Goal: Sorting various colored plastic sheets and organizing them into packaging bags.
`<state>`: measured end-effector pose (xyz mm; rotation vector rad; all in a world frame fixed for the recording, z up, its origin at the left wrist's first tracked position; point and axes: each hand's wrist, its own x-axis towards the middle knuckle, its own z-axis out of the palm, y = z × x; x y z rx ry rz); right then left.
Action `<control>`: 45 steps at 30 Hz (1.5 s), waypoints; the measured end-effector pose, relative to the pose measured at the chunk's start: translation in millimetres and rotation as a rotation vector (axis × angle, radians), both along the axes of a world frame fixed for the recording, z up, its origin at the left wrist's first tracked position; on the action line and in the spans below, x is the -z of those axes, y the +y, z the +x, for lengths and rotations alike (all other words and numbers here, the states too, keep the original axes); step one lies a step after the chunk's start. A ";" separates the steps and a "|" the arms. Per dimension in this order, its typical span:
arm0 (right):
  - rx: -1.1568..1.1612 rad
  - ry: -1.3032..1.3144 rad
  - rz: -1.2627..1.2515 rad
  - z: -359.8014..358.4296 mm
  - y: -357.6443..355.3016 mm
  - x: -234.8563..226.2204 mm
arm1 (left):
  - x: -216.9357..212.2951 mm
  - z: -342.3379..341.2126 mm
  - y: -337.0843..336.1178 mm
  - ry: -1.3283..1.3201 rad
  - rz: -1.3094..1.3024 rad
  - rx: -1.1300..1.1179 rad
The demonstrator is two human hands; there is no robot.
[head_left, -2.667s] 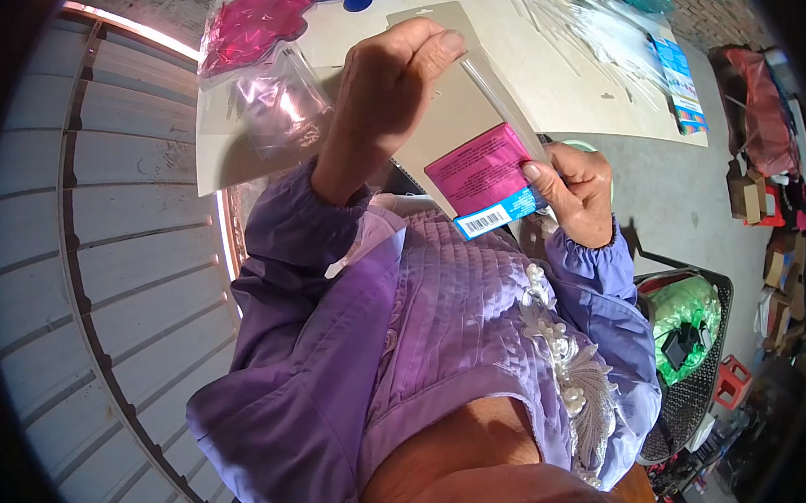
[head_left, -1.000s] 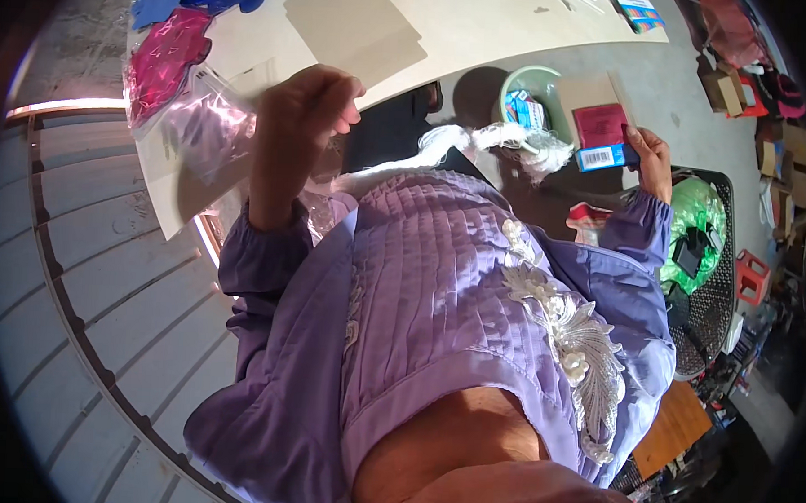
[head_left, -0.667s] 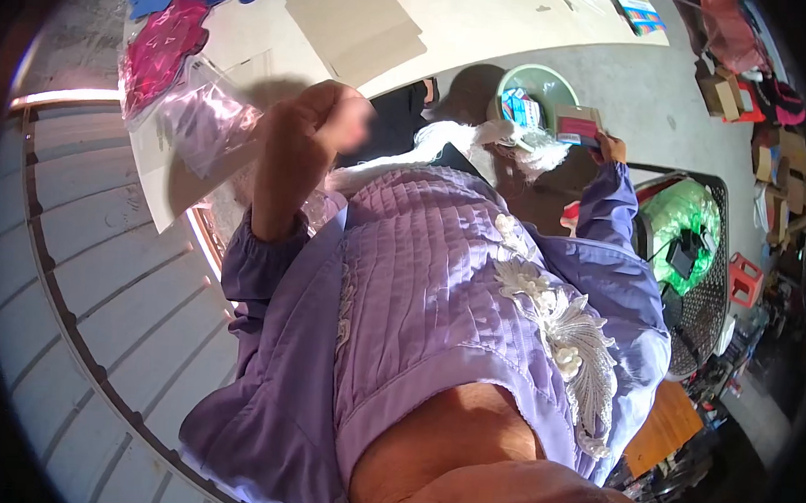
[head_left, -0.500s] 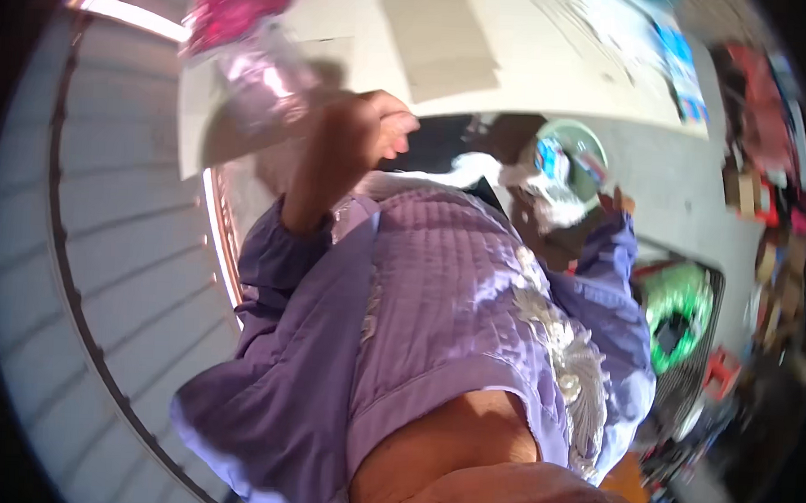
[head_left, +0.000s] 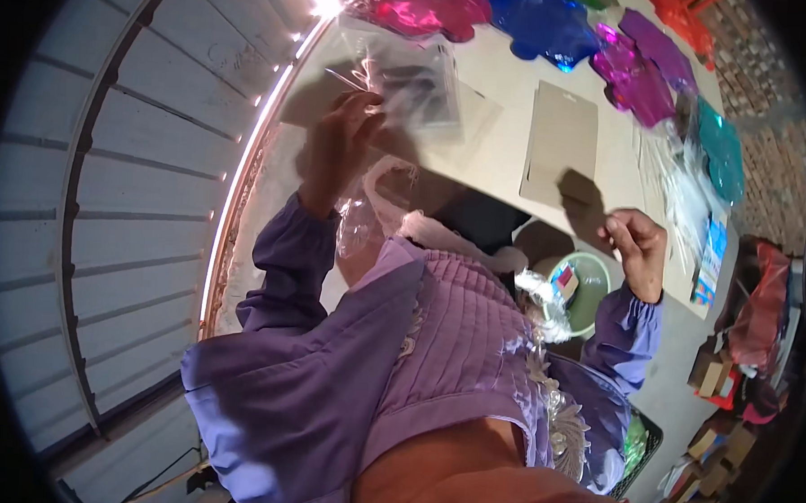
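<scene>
My left hand (head_left: 343, 145) is over the left end of the pale table (head_left: 488, 156), fingers curled beside a stack of clear plastic bags (head_left: 419, 86). Thin, pale strands show at its fingertips, too blurred to name. A crumpled clear plastic piece (head_left: 357, 223) hangs below that wrist. By the table's front edge, my right hand (head_left: 639, 248) has thumb and forefinger pinched together. A tiny pale bit shows under the pinch; its kind is unclear. Beyond this hand, a flat brown card (head_left: 563, 137) lies on the tabletop, partly under the hand's shadow.
Shiny pink (head_left: 422, 10), blue (head_left: 543, 28), purple (head_left: 640, 73) and teal (head_left: 720, 153) packs line the far side. Long white sticks (head_left: 671, 196) lie at the right. A green bucket (head_left: 590, 300) holding wrappers stands below the table edge. A ribbed metal wall (head_left: 154, 196) is at left.
The view has turned, showing more of the table. My right hand has risen from beside the bucket to the table's front edge. The left has moved up to the clear bags.
</scene>
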<state>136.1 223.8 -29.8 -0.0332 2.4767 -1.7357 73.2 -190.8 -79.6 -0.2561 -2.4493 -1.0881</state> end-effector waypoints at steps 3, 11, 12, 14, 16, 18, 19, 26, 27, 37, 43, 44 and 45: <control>-0.247 0.199 0.138 -62.6 -45.7 -15.2 | 6.4 -29.1 -11.5 0.102 -0.070 0.040; -0.505 0.945 0.721 -247.9 -160.5 22.3 | 8.7 -105.1 -20.1 0.012 -0.113 0.154; -0.484 1.016 0.799 -265.3 -167.8 32.4 | 10.4 -111.0 -17.3 0.005 -0.112 0.166; -0.466 1.084 0.880 -289.7 -172.5 52.9 | 16.6 -121.1 -17.7 -0.006 -0.106 0.178; -0.517 1.036 0.884 -300.8 -182.3 60.5 | 20.3 -127.8 -21.3 0.004 -0.107 0.193; -0.545 1.006 0.889 -308.3 -182.5 66.1 | 24.3 -132.2 -24.3 0.006 -0.103 0.202; -0.547 1.005 0.887 -311.0 -180.3 68.4 | 25.8 -134.0 -26.3 -0.010 -0.118 0.208; -0.507 0.990 0.817 -310.3 -186.1 56.8 | 22.3 -146.2 -19.1 -0.097 -0.049 0.275; -0.515 1.035 0.744 -314.9 -182.2 59.9 | 28.5 -153.3 -17.6 0.065 -0.070 0.296; -0.422 0.743 0.715 -176.6 -121.5 -9.3 | 24.0 -167.0 -18.5 0.101 -0.191 0.295; 0.294 0.609 0.832 -31.3 51.6 18.0 | -16.9 -130.1 -13.6 0.103 -0.300 0.375; 0.443 0.505 0.903 -10.0 77.9 28.2 | -18.2 -128.0 -16.0 0.201 -0.418 0.351; 0.552 0.459 0.917 9.2 105.5 40.5 | -23.9 -124.3 -15.5 0.199 -0.415 0.363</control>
